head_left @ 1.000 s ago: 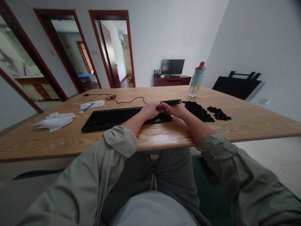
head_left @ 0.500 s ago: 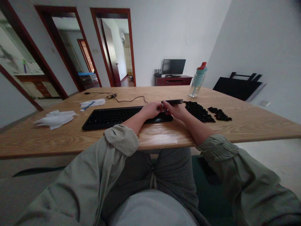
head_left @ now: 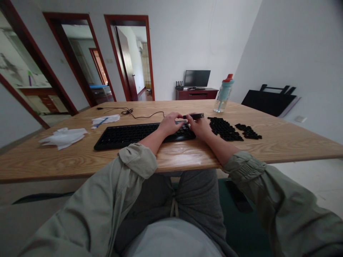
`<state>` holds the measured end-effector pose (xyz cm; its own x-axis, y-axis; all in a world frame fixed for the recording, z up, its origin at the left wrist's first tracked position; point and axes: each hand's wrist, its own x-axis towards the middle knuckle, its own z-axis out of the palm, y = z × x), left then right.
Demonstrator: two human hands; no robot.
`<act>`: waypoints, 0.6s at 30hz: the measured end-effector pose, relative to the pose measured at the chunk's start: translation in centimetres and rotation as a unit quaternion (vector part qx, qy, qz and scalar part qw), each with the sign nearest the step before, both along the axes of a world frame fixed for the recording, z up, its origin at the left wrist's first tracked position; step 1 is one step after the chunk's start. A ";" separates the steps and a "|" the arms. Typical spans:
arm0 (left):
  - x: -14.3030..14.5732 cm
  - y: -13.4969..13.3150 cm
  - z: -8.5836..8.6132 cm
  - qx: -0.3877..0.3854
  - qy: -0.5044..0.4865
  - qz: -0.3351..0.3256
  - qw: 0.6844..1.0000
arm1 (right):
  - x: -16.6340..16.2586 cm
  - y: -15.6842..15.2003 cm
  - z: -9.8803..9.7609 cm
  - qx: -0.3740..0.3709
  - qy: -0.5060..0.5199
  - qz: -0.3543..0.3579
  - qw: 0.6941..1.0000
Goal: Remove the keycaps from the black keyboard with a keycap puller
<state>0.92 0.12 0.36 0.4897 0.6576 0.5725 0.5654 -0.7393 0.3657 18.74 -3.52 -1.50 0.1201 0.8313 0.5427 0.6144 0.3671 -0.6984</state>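
Observation:
A black keyboard [head_left: 125, 135] lies on the wooden table in front of me. My left hand [head_left: 171, 124] is over its right part, thumb and forefinger apart, with nothing visible between them. My right hand [head_left: 199, 126] is closed around a slim black stick-like tool [head_left: 197, 116], at the keyboard's right end. The tool's exact kind is too small to tell, and its lower end is hidden by my fingers. Right of that hand lies a patch of loose black keycaps [head_left: 225, 129], with a smaller group of keycaps [head_left: 248, 131] beside it.
On the left are a crumpled white tissue [head_left: 63, 137] and another tissue [head_left: 111, 119] with a blue stick [head_left: 102, 122] on it. A black cable [head_left: 144, 117] runs behind the keyboard. A bottle with a red lid [head_left: 223, 93] stands at the back right. The table's front edge [head_left: 187, 168] is near me.
My hands have drawn slightly apart; the left thumb and forefinger have spread over the keyboard. The black tool has shifted a little left with my right hand. The camera view has tilted slightly upward.

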 end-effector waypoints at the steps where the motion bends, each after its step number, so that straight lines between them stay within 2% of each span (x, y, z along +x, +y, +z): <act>1: 0.0 -0.1 0.1 0.003 0.003 -0.004 1.000 | 0.1 0.1 0.0 -0.004 0.000 -0.003 1.000; 7: 0.2 0.0 -0.1 0.021 -0.015 -0.006 1.000 | 0.1 0.1 0.5 0.014 -0.003 -0.028 1.000; 13: 0.3 0.7 -0.7 -0.057 0.007 -0.036 0.998 | 0.2 0.2 1.3 0.020 -0.019 -0.048 0.998; 18: 0.3 0.5 -0.8 -0.068 0.018 -0.023 0.997 | 0.3 0.2 2.9 0.035 -0.056 -0.058 0.996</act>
<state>1.21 0.64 -0.40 0.5392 0.7045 0.4614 0.5465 -0.7096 0.4448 19.00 -3.32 1.37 0.1489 0.7745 0.6148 0.7278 0.3350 -0.5983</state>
